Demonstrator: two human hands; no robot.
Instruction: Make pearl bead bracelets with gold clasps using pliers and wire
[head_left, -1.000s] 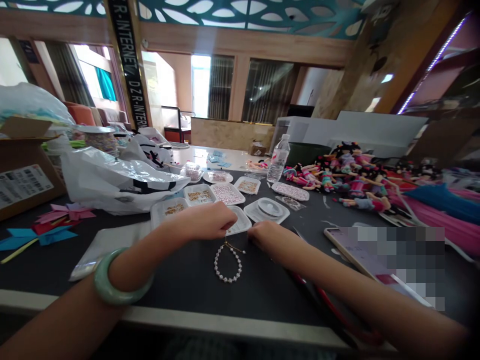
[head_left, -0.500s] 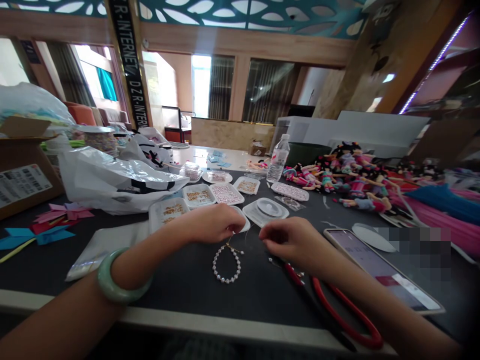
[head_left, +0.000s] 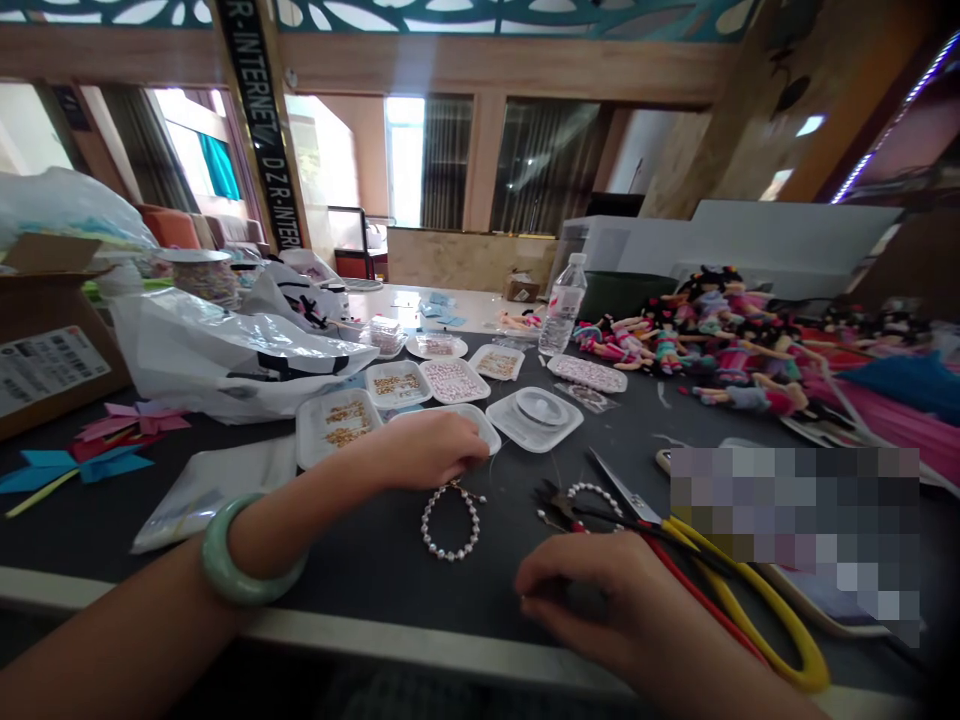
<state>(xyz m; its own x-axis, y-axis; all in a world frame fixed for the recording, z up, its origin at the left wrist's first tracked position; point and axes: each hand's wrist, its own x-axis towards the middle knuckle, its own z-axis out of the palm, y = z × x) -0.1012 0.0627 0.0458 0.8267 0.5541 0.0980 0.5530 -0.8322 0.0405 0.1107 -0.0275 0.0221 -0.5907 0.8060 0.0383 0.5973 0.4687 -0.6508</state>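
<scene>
My left hand (head_left: 450, 450), with a pale green bangle (head_left: 225, 550) on its wrist, has its fingertips pinched at the chain end of a beaded bracelet (head_left: 426, 525). The bracelet's loop of pearly beads spreads below the fingers over the dark tabletop. Near the front edge, my right hand (head_left: 600, 590) is curled, thumb and forefinger together at a tiny pale speck too small to name. Just beyond it are a second beaded bracelet (head_left: 596, 490), pliers (head_left: 559, 503) with red handles, and scissors (head_left: 634, 497) with yellow handles, partly covering one another.
Small white trays of beads, such as one of pink beads (head_left: 454, 382), stand beyond my hands. A spool (head_left: 541, 408) rests on a tray. Farther back are a water bottle (head_left: 562, 310) and a doll pile (head_left: 712, 330). A plastic bag (head_left: 217, 350) and cardboard box (head_left: 52, 350) are left.
My right hand has moved down toward the table's front edge, exposing the second bracelet and the yellow-handled scissors. My left hand stays at the first bracelet's chain end. The view has shifted slightly.
</scene>
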